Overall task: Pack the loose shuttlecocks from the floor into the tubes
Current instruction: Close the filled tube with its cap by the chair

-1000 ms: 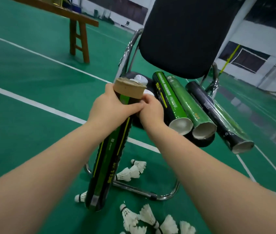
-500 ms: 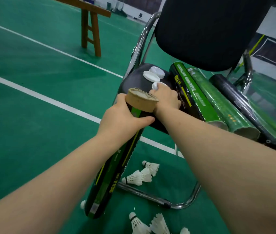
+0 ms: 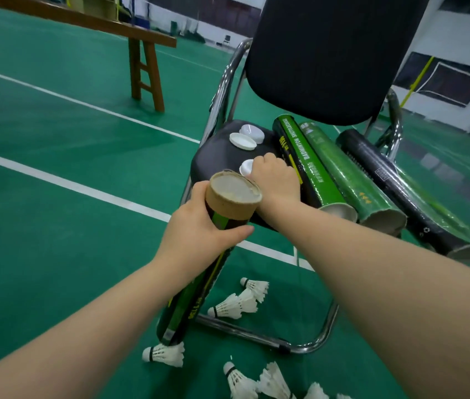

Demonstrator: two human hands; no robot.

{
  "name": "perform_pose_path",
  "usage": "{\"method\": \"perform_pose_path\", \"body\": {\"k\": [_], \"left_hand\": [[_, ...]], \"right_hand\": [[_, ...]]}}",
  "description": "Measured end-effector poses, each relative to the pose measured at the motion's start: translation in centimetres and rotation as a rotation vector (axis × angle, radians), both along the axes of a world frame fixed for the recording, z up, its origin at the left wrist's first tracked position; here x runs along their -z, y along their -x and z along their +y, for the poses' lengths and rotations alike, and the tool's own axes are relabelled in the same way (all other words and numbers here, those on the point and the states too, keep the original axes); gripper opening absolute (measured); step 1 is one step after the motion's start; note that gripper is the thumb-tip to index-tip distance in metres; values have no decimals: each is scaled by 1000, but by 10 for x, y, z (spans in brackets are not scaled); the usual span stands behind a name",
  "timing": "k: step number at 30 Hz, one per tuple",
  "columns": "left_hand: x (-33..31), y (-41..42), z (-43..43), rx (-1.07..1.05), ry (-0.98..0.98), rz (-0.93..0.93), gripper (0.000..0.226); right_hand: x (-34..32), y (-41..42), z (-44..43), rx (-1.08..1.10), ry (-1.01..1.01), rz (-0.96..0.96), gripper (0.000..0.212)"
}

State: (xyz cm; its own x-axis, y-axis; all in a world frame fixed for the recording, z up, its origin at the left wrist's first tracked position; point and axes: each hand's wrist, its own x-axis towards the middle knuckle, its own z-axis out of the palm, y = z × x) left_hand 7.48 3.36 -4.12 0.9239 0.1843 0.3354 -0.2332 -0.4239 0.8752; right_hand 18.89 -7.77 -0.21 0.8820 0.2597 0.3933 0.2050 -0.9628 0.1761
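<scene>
I'm gripping the tube (image 3: 187, 309) near its top in my left hand (image 3: 199, 234), its foot down among the shuttlecocks (image 3: 236, 305) on the floor, while my right hand (image 3: 274, 182) is curling its fingers round a white cap (image 3: 246, 167) on the chair (image 3: 213, 156) seat. I'm judging the cap is for the tube's mouth, so I'm aiming to hold the tube steady, bring the cap over flat and press evenly round the rim.

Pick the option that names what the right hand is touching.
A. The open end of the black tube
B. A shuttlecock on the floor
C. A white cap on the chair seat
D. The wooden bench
C: the right hand curls its fingers on a white cap lying on the chair seat, while the left hand grips the tube.
</scene>
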Motion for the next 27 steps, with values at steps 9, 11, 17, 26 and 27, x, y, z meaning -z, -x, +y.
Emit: {"method": "perform_pose_path", "body": {"k": [9,11,17,26,27], "left_hand": [[-1,47,6,123,-99,-39,65],[-2,54,7,130,-89,-29,65],[-5,64,3,136,-55,3,68],[-5,81,-10,193,-80,80,70],[-7,84,-12,197,-88,80,70]], "right_hand": [[-1,38,-11,-64,-25,141,49],[0,40,-9,-92,11,124,42],[-17,63,-11,-186,-65,39,34],[-45,158,-32,-225,-1285,392,15],[-41,164,-34,-229,-1291,431,14]]}}
